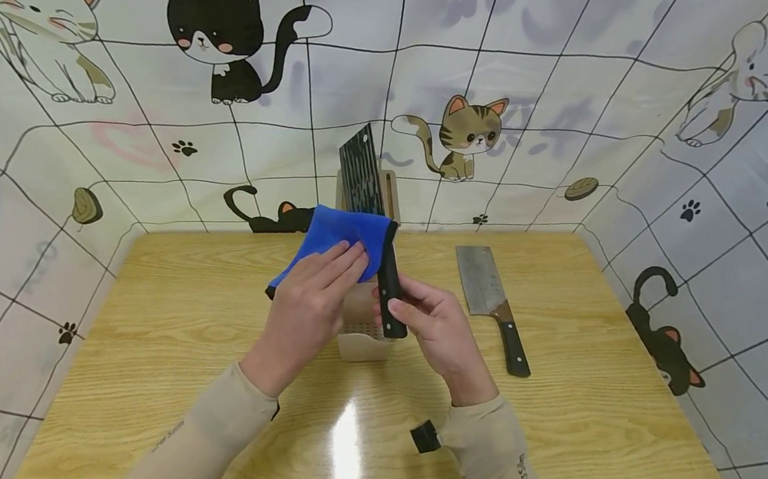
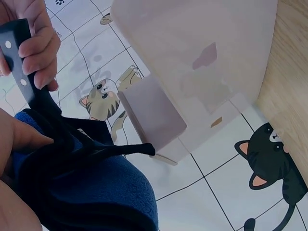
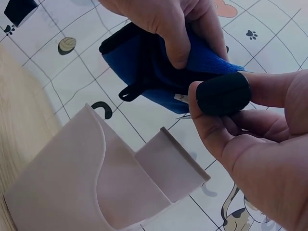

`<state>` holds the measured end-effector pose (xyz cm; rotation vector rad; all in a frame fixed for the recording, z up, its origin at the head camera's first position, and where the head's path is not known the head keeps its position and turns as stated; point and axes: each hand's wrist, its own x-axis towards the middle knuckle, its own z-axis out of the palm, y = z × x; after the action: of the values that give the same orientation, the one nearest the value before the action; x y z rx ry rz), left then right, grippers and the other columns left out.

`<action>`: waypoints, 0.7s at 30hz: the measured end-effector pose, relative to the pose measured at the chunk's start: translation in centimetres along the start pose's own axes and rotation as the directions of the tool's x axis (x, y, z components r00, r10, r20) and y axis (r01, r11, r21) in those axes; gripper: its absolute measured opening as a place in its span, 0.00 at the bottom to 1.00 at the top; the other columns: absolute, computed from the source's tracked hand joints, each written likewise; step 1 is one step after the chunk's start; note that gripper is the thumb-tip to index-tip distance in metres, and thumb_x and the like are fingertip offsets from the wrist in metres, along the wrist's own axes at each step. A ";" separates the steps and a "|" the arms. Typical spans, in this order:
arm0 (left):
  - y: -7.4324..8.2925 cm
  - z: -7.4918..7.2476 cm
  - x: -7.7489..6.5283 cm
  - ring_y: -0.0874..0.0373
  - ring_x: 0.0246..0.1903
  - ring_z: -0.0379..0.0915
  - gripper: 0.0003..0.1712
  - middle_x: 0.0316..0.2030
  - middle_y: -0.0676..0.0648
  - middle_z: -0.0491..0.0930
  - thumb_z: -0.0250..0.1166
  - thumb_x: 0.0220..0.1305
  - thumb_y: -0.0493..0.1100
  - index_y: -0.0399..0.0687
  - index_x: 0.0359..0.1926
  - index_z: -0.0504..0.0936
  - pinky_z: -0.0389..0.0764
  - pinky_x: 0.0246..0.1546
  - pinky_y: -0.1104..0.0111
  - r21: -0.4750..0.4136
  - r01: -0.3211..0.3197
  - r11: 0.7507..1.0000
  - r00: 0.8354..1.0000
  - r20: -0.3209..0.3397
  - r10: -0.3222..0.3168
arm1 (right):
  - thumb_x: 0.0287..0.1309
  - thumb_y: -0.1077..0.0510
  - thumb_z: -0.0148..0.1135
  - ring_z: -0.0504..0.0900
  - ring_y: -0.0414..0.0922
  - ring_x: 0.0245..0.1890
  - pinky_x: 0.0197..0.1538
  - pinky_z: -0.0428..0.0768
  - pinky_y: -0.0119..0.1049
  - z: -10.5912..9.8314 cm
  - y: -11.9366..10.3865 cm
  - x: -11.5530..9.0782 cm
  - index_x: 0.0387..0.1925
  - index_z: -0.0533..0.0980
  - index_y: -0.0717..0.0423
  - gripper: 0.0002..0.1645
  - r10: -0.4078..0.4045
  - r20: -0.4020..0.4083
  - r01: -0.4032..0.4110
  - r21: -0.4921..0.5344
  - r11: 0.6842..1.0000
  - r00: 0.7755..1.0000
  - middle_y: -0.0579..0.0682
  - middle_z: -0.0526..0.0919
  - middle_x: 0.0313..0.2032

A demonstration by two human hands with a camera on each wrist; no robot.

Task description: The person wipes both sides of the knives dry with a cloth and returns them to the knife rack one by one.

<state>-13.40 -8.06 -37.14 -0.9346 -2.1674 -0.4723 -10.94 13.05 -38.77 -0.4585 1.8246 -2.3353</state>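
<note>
My right hand (image 1: 437,331) grips the black handle (image 1: 391,304) of a cleaver, its dark, streaked blade (image 1: 359,168) pointing up and away. A blue cloth (image 1: 348,224) with black edging is folded around the lower blade, and my left hand (image 1: 316,300) pinches it there. In the right wrist view the left thumb (image 3: 178,50) lies along one side of the cloth, near its black loop. The left wrist view shows the right fingers (image 2: 41,53) curled round the riveted handle. Cloth hides the blade's lower part.
Behind the hands stands a pale beige knife holder (image 3: 57,178), partly covered by them in the head view. A second cleaver (image 1: 481,280) with a black handle lies on the wooden table (image 1: 190,312) to the right. Cat-printed sheeting (image 1: 375,71) rises behind and at both sides.
</note>
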 end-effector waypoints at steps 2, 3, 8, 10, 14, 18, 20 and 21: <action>-0.1 0.0 0.1 0.43 0.59 0.81 0.29 0.58 0.39 0.84 0.67 0.55 0.21 0.36 0.59 0.85 0.82 0.60 0.51 0.000 -0.002 1.000 1.000 -0.017 0.002 | 0.72 0.71 0.55 0.89 0.43 0.41 0.49 0.88 0.37 0.0 0.0 0.0 0.68 0.69 0.76 0.26 0.004 -0.004 -0.004 -0.016 1.000 1.000 0.48 0.88 0.46; -0.1 -0.1 0.1 0.43 0.59 0.81 0.28 0.58 0.39 0.84 0.67 0.56 0.21 0.36 0.59 0.85 0.82 0.59 0.51 0.001 0.000 1.000 1.000 -0.029 0.000 | 0.71 0.71 0.56 0.89 0.43 0.41 0.49 0.88 0.37 0.0 0.0 -0.1 0.68 0.69 0.75 0.26 0.007 -0.007 -0.008 -0.031 0.999 1.000 0.47 0.88 0.45; -1.0 -0.5 0.7 0.41 0.57 0.82 0.25 0.56 0.38 0.85 0.66 0.58 0.21 0.35 0.57 0.85 0.82 0.58 0.50 -0.003 0.035 0.999 0.996 -0.079 -0.035 | 0.70 0.70 0.59 0.89 0.42 0.43 0.50 0.88 0.38 0.0 -0.2 -0.2 0.67 0.72 0.73 0.26 0.020 0.017 -0.018 -0.087 0.996 1.000 0.59 0.87 0.49; -1.5 -0.8 0.9 0.41 0.57 0.82 0.25 0.56 0.38 0.85 0.66 0.58 0.21 0.35 0.58 0.85 0.82 0.59 0.50 -0.006 0.055 0.998 0.995 -0.088 -0.055 | 0.69 0.71 0.59 0.89 0.43 0.44 0.50 0.88 0.39 0.0 -0.2 -0.3 0.67 0.72 0.74 0.26 0.016 0.044 -0.012 -0.096 0.995 0.999 0.65 0.85 0.49; -2.6 -1.7 1.3 0.39 0.58 0.81 0.26 0.58 0.37 0.84 0.63 0.60 0.20 0.34 0.59 0.84 0.81 0.61 0.49 -0.006 0.093 0.996 0.990 -0.109 -0.093 | 0.67 0.72 0.61 0.88 0.50 0.45 0.51 0.87 0.39 0.0 -0.3 -0.5 0.66 0.73 0.71 0.26 0.015 0.066 -0.005 -0.147 0.989 0.998 0.64 0.85 0.48; -3.6 -2.6 1.3 0.39 0.60 0.80 0.26 0.60 0.36 0.82 0.59 0.61 0.19 0.33 0.60 0.83 0.79 0.62 0.48 -0.012 0.122 0.992 0.983 -0.139 -0.122 | 0.65 0.72 0.64 0.85 0.57 0.48 0.50 0.86 0.33 -0.1 -0.5 -0.5 0.66 0.75 0.68 0.28 0.015 0.038 -0.005 -0.243 0.970 0.999 0.65 0.84 0.49; -4.1 -3.0 1.3 0.39 0.60 0.80 0.27 0.60 0.37 0.82 0.57 0.62 0.19 0.33 0.60 0.83 0.79 0.61 0.48 -0.008 0.132 0.991 0.981 -0.144 -0.132 | 0.63 0.72 0.65 0.83 0.56 0.48 0.49 0.84 0.31 -0.1 -0.5 -0.5 0.66 0.75 0.68 0.29 0.005 0.023 0.002 -0.286 0.958 1.000 0.68 0.83 0.50; -4.3 -3.2 1.2 0.40 0.60 0.80 0.27 0.60 0.37 0.82 0.56 0.62 0.19 0.33 0.61 0.83 0.79 0.61 0.48 -0.009 0.139 0.990 0.979 -0.148 -0.139 | 0.62 0.73 0.66 0.83 0.54 0.49 0.49 0.84 0.30 -0.2 -0.5 -0.4 0.66 0.75 0.69 0.29 -0.003 0.016 0.008 -0.308 0.951 1.000 0.68 0.82 0.52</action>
<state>-15.68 -12.19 -34.30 -0.7256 -2.1047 -0.5885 -10.58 13.47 -38.38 -0.5155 2.1930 -2.0462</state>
